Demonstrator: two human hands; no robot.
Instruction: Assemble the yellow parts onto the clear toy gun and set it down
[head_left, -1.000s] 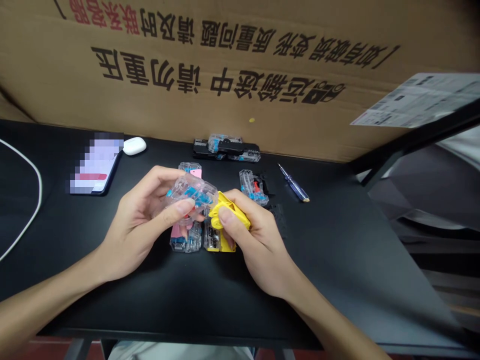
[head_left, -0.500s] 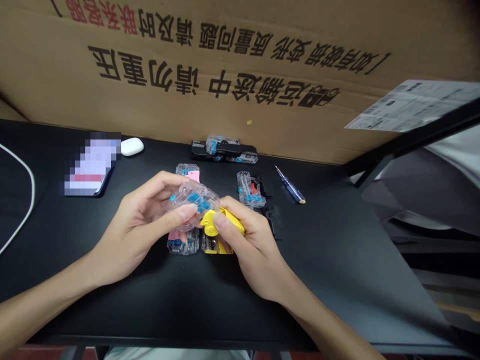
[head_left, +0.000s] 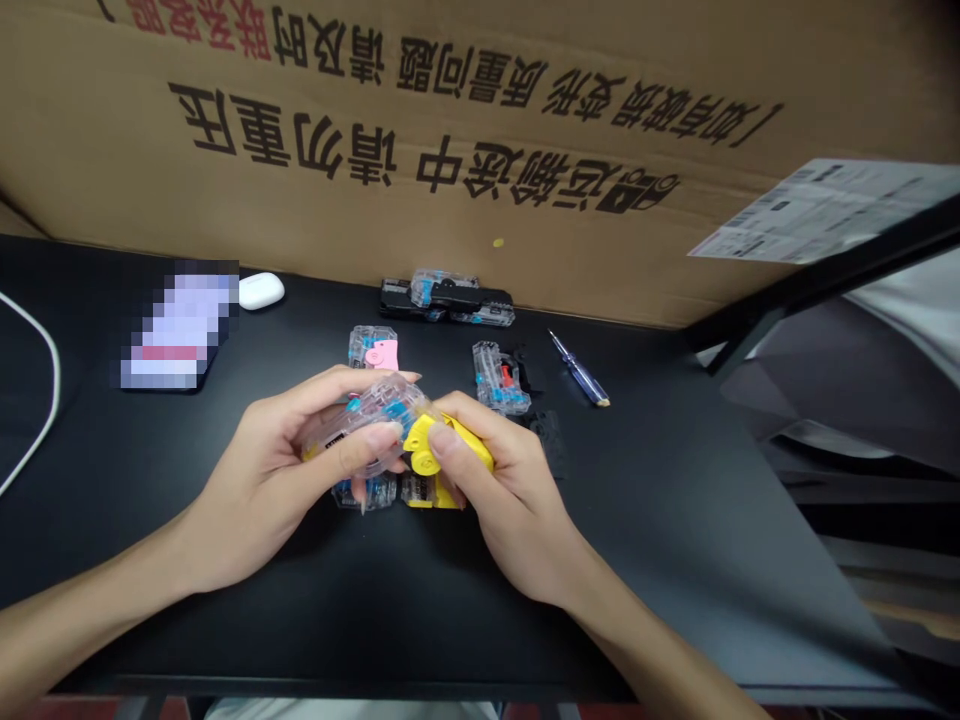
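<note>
Clear casing (head_left: 373,402) in left hand (head_left: 271,475) holds blue parts (head_left: 395,410) inside.

"What sort of place is it?"
"A desk-type workspace: black tabletop (head_left: 675,560), a screwdriver (head_left: 585,378) at right, small plastic assemblies (head_left: 495,382) mid-scene."
"A workshop, then?"
"Can't say; home or office would fit too. A phone (head_left: 176,335) and a white case (head_left: 261,291) lie far left, a white cable (head_left: 56,376) at the left edge, and printed cardboard (head_left: 420,235) with a paper label (head_left: 817,212) stands along the far side."
</note>
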